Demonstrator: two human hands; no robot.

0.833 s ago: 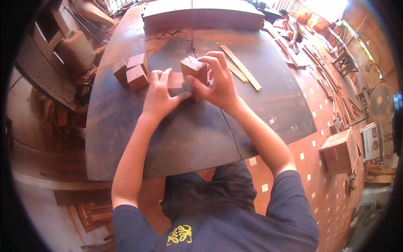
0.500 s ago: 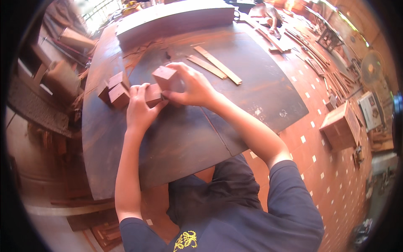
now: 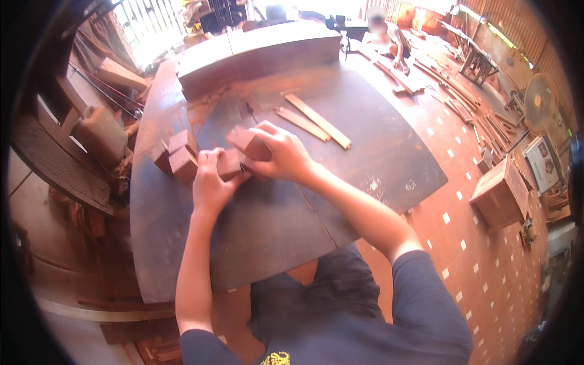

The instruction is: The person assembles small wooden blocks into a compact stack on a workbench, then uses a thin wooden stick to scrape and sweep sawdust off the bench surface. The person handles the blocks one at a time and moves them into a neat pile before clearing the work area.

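My left hand (image 3: 210, 188) is closed around a reddish-brown wooden block (image 3: 229, 164) that rests on the dark tabletop (image 3: 261, 243). A second wooden block (image 3: 244, 140) is gripped in my right hand (image 3: 281, 152), tilted and just beyond the first one. Between them the two blocks look close together; whether they touch I cannot tell. Left of my left hand stands a small group of similar blocks (image 3: 183, 164), set against one another. Two thin pale wood strips (image 3: 316, 121) lie on the table to the right, beyond my right hand.
A long wooden beam (image 3: 261, 64) spans the far side of the table. Wood dust lies near it, and a narrow slit runs across the top. At the far right a person (image 3: 389, 42) crouches beside long boards. A wooden box (image 3: 500, 193) and a fan (image 3: 540, 100) stand on the right.
The right hand's block has come down and tilted toward the left hand's block. The whole view has shifted slightly, so the table sits lower in the picture. Both hands keep their grip.
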